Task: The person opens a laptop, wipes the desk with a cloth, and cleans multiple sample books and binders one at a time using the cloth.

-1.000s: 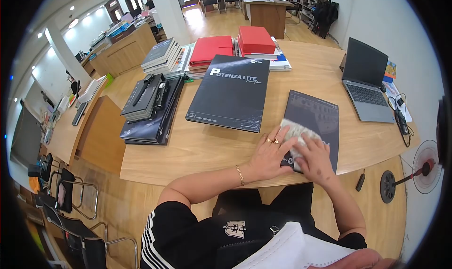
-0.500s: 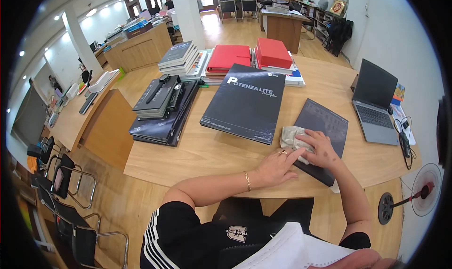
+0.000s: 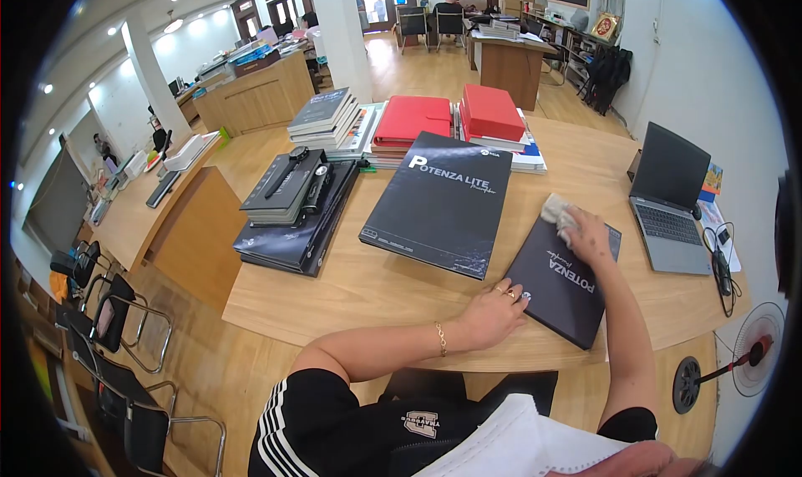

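Note:
A dark book point(image 3: 547, 289) with POTENZA printed upside down to me lies at the table's right front. My right hand point(image 3: 587, 236) is closed on a crumpled pale cloth point(image 3: 553, 210) at the book's far edge. Curled at the book's near left edge, my left hand point(image 3: 494, 317) grips it, with the fingertips partly hidden. To the left of both hands, a larger black POTENZA LITE book point(image 3: 439, 205) lies tilted, its near end raised above the tabletop.
A laptop point(image 3: 668, 218) stands open at the right, beside cables point(image 3: 723, 268). Red binders point(image 3: 413, 120) and a red box point(image 3: 491, 112) top stacks at the back. More books point(image 3: 288, 226) are piled left. A fan point(image 3: 756, 347) stands beyond the right edge.
My right hand has moved the cloth away from me to the book's far edge. My left hand has separated from the right and sits at the near left edge. The POTENZA lettering now shows.

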A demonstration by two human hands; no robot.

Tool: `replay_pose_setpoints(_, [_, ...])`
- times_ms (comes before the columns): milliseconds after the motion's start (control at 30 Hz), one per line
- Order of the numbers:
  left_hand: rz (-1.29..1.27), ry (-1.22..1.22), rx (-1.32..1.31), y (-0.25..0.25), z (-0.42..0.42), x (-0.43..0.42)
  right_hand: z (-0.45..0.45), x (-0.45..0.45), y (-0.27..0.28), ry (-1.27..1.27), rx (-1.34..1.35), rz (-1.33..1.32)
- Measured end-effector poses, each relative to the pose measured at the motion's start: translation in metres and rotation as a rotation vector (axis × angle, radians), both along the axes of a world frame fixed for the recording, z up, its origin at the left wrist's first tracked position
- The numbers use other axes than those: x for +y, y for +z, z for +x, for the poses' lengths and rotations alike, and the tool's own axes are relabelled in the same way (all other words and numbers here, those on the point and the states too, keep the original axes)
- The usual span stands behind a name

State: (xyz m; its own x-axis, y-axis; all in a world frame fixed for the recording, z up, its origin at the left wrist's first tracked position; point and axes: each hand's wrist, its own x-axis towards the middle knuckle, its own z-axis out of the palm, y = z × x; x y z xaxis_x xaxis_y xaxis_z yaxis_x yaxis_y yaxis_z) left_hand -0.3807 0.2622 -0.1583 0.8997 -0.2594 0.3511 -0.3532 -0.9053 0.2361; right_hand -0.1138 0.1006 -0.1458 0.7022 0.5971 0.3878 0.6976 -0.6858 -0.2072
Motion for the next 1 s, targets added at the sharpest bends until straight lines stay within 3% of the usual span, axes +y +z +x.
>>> replay_pose_setpoints(167, [0.019, 0.0, -0.075, -0.005, 0.005, 0.003, 0.027, 0.009, 0.01, -0.241, 0.06, -0.07])
replay_pose_setpoints(700, [0.135, 0.028, -0.288, 0.001, 0.003, 0.005, -0.125, 0.007, 0.024, 0.33, 0.109, -0.04])
replay_pose_setpoints(1000, [-0.028, 0.03, -0.109, 0.006, -0.001, 0.004, -0.146, -0.053, 0.036, 0.31, 0.136, -0.032])
